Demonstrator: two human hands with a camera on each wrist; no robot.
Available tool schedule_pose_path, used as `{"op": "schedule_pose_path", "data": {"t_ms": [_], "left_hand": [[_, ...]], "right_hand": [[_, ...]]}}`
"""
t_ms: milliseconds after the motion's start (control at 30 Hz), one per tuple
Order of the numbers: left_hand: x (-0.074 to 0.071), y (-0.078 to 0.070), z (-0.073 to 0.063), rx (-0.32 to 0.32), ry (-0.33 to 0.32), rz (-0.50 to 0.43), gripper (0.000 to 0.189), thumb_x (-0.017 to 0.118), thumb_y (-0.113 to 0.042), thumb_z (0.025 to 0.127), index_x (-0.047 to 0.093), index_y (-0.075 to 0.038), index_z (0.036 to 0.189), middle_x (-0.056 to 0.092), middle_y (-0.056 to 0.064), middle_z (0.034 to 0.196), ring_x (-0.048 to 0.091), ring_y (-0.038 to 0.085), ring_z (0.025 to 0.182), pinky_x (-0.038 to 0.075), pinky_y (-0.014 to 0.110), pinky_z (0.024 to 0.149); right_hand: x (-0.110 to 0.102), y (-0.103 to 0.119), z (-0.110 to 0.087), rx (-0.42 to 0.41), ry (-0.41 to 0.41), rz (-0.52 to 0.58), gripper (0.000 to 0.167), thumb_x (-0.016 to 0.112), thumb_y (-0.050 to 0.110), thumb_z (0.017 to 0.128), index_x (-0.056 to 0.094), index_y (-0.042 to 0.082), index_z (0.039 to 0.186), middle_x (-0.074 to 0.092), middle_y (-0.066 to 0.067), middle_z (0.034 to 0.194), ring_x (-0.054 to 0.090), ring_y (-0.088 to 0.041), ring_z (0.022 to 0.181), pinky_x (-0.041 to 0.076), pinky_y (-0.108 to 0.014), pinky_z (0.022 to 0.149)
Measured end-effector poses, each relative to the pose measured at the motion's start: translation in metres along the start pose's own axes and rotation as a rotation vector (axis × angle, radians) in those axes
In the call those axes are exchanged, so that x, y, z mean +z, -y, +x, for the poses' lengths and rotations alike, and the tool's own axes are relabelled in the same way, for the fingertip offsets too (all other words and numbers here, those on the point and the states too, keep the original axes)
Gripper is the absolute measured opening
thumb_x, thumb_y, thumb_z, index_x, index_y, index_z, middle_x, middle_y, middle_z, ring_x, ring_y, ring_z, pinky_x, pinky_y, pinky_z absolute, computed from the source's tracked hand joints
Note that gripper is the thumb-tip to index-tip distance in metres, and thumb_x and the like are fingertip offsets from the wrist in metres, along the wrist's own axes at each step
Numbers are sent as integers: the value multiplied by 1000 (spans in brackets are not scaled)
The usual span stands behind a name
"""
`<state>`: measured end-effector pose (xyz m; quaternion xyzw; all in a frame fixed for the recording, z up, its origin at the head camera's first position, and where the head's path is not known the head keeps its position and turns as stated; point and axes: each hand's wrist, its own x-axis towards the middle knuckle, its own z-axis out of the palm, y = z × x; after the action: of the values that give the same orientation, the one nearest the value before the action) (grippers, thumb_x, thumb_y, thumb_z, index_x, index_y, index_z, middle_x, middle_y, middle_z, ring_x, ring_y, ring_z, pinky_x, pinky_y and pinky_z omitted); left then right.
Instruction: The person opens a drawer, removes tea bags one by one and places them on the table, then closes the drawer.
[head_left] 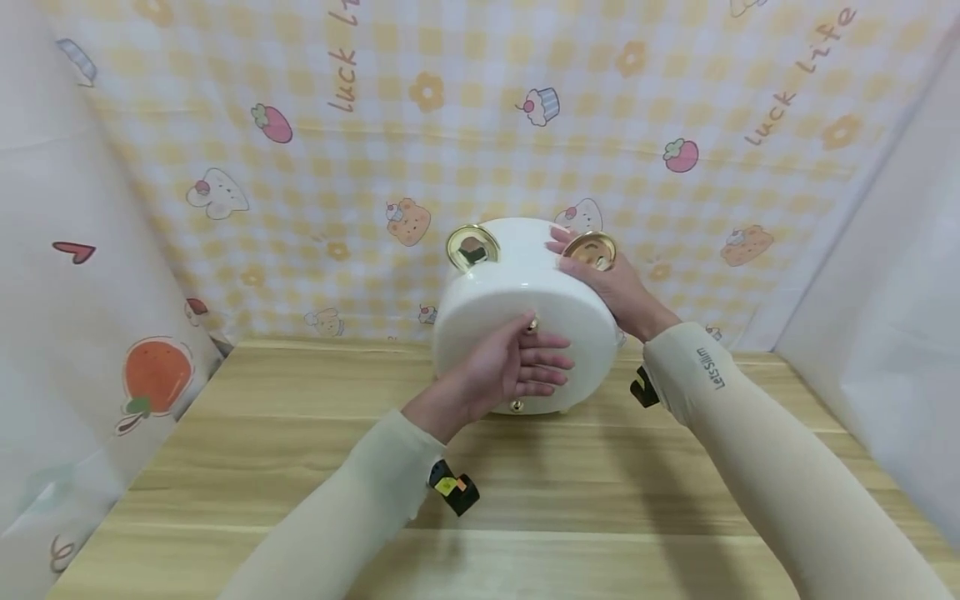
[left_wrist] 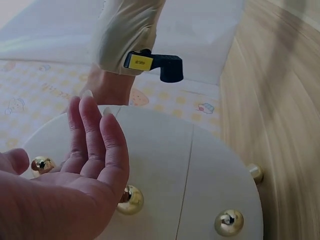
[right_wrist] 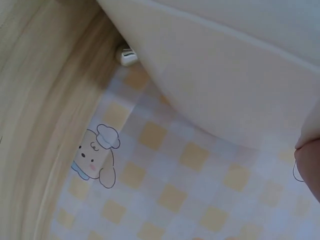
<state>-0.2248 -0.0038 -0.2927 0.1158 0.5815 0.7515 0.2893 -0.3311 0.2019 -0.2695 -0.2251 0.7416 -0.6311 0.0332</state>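
A white round box (head_left: 472,321) with gold knobs and two round gold ears (head_left: 471,248) stands upright on small gold feet. Straight seams cross its front in the left wrist view, beside round gold knobs (left_wrist: 229,222). My left hand (head_left: 517,367) is in front of the box, palm turned up, fingers extended; its thumb tip is at the upper knob, though contact is unclear. My right hand (head_left: 611,279) holds the box's upper right around the other ear, thumb in front, fingers behind. In the right wrist view the box's side (right_wrist: 210,75) hides most of that hand.
The box rests on a wood-grain table (head_left: 315,417). Behind it hangs a yellow checked cloth (head_left: 360,175) with cartoon prints. White sheets (head_left: 892,250) border both sides. Black camera mounts (head_left: 454,488) sit on the wrists, over pale sleeves.
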Motion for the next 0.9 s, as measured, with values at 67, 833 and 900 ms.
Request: {"op": "schedule_pose_path", "data": {"t_ms": [67, 833, 900], "left_hand": [[1, -1, 2, 4, 6, -24, 64, 25, -46, 109, 55, 3, 137, 73, -4, 92, 70, 11, 85, 56, 27, 80], [15, -1, 5, -8, -255, -154, 40, 39, -34, 98, 66, -13, 78, 70, -5, 67, 68, 11, 66, 55, 27, 72], [15, 0, 2, -4, -247, -138, 40, 38, -34, 98, 65, -14, 77, 70, -5, 66, 68, 10, 65, 55, 27, 72]], "right_hand": [[1, -1, -1, -1, -8, 12, 50, 63, 20, 101, 49, 6, 147, 47, -1, 158, 45, -15, 146, 45, -12, 104], [4, -3, -5, -17, -16, -11, 50, 62, 23, 102, 48, 12, 148, 52, -3, 154, 50, -14, 142, 47, -15, 103], [5, -3, -5, -17, -20, -22, 48, 62, 24, 102, 50, 12, 147, 53, -3, 153, 50, -14, 141, 47, -15, 104]]}}
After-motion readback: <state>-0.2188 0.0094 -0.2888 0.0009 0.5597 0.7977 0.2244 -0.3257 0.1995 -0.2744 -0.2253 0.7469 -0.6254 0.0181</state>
